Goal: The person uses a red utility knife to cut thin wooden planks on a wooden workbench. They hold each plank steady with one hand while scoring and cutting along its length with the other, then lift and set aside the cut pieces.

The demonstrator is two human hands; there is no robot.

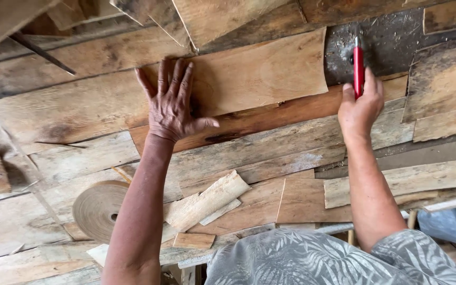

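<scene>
Head view — my left hand (171, 103) lies flat, fingers spread wide, palm down on the pale veneer sheet (254, 74); it holds nothing, only presses the sheet's left end onto the darker boards (80, 105) under it; my right hand (361, 108) is closed round a red-handled knife (358, 66), blade end pointing far, away from me, over a dark patch (391, 39) just past the sheet's right edge.

The sheet's long axis runs left to right, its right edge near the knife but apart from it; the knife's own axis runs near to far, so it stands roughly square to the sheet's length; the right hand is the nearer one to that edge, the left pins the opposite end.

Near me — a roll of brown paper tape (97, 208) at the left, lying well apart from both hands; loose veneer offcuts (207, 199) between my forearms.
</scene>
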